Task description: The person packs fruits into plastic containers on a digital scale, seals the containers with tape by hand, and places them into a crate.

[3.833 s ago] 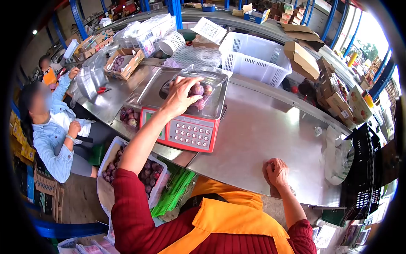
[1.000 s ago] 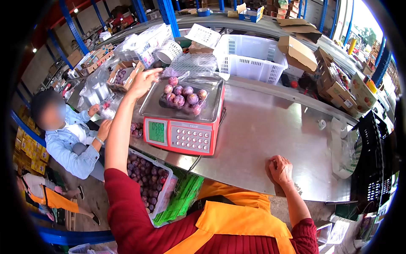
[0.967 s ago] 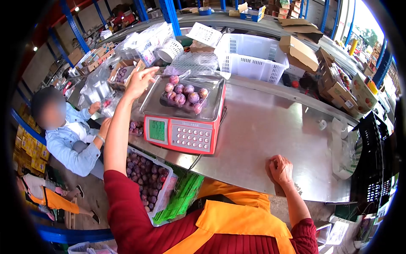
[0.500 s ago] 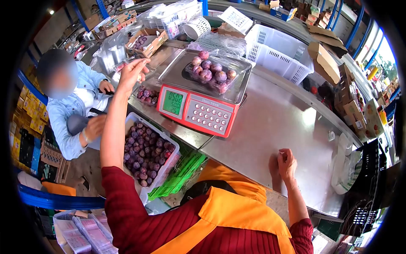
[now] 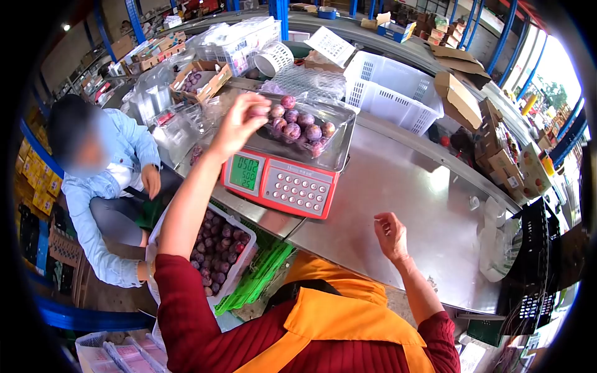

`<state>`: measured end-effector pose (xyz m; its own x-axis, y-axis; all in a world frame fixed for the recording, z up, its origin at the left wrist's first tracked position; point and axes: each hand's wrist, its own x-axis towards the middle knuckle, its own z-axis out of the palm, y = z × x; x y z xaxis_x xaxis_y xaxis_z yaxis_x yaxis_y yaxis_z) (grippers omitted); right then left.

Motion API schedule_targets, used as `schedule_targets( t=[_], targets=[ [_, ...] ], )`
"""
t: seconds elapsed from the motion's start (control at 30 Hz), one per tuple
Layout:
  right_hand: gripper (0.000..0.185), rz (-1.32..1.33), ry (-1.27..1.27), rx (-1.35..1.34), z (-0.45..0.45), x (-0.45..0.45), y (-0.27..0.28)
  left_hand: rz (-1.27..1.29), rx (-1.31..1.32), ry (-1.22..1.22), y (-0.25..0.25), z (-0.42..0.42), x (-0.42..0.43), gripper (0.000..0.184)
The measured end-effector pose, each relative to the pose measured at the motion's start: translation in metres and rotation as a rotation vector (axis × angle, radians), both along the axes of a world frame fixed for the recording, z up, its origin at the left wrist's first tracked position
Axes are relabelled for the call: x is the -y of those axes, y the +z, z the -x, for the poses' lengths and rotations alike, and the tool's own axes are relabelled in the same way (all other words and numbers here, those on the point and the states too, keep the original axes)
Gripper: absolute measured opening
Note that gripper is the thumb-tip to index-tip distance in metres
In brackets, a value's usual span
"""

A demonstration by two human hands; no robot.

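My left hand [image 5: 239, 127] is above the left side of the scale's metal pan [image 5: 255, 144], its fingers closed round what looks like a reddish plum, partly hidden. Beside it on the pan, a clear plastic punnet [image 5: 320, 140] holds several purple-red plums [image 5: 292, 130]. The red electronic scale [image 5: 280, 208] has a lit green display and round keys. My right hand [image 5: 393, 237] hovers at or just over the steel table [image 5: 398, 180], right of the scale, fingers loosely curled with nothing seen in them. Below my left forearm is a white crate [image 5: 250, 248] full of dark plums [image 5: 217, 248].
A co-worker in a light blue jacket [image 5: 112, 248] sits at the left, one arm by the plum crate. Behind the scale stand a white basket [image 5: 398, 105] and a carton of plums [image 5: 202, 84]. Green crates [image 5: 264, 267] lie under the table edge; a black crate [image 5: 538, 248] is at right.
My left hand has moved right, to the punnet on the scale, and a plum now seems to be in its fingers. The co-worker's arm has dropped toward the crate. The view has shifted slightly.
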<state>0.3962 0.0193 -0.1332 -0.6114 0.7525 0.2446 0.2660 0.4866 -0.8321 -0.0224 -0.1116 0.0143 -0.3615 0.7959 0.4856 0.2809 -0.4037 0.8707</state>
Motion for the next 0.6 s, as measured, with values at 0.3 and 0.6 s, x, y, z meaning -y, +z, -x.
schedule_targets(
  t=[0.3, 0.6],
  targets=[
    [0.010, -0.031, 0.035, -0.007, -0.005, 0.012, 0.001, 0.115, -0.914, 0.185, -0.020, -0.040, -0.062, 0.051],
    [0.030, 0.339, 0.206, -0.165, 0.102, -0.030, 0.101, 0.101, -0.369, 0.638, -0.057, 0.064, -0.059, 0.027]
  ],
)
